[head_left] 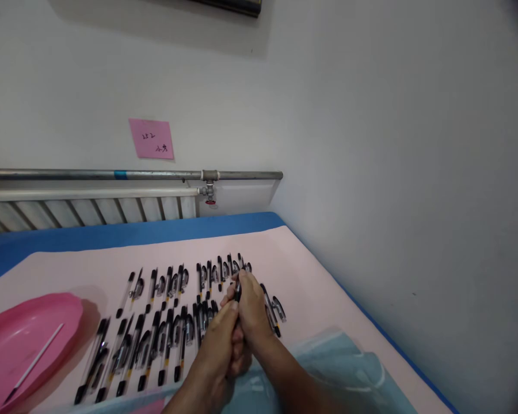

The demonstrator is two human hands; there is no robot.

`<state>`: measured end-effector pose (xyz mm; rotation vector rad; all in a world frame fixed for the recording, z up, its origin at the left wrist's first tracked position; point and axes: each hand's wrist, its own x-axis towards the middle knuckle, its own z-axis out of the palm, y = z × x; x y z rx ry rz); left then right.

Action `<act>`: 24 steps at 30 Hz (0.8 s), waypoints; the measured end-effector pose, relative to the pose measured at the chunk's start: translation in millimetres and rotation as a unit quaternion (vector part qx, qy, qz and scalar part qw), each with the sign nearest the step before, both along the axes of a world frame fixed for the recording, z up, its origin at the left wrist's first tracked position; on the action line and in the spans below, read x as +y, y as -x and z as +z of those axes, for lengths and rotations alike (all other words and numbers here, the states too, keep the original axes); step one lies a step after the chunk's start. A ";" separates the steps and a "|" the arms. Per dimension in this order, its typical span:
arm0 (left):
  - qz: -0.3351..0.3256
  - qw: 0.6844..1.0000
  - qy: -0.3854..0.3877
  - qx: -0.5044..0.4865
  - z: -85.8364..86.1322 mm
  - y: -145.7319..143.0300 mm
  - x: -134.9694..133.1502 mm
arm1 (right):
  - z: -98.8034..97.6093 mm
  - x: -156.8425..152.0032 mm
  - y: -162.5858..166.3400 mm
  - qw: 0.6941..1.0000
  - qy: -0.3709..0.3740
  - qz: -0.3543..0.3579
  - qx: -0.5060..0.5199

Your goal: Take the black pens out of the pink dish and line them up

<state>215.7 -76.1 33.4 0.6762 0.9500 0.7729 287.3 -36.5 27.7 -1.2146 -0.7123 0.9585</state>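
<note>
My left hand (218, 345) and my right hand (252, 307) meet over the right part of the pink sheet, fingers closed. Between them shows the black end of a pen (237, 291); the rest of it is hidden by my fingers. Around and left of my hands lie disassembled pens in two rows: clear barrels with black ends (132, 353), black clip caps (143, 348) and thin refills. Just right of my right hand are another barrel (271, 310) and a cap (280, 309).
A pink plastic dish (64, 310) stands at the left, a thin white refill (37, 362) inside it. Light blue clear plastic (341, 368) lies at the near edge. Behind the blue-edged table are a radiator (90, 210), a pipe (164, 175) and a wall; another wall borders the right.
</note>
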 end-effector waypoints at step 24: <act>0.044 0.961 -0.233 0.144 -17.1 17.4 11.3 | 9.3 -21.5 -15.8 0.993 -0.010 0.084 -0.083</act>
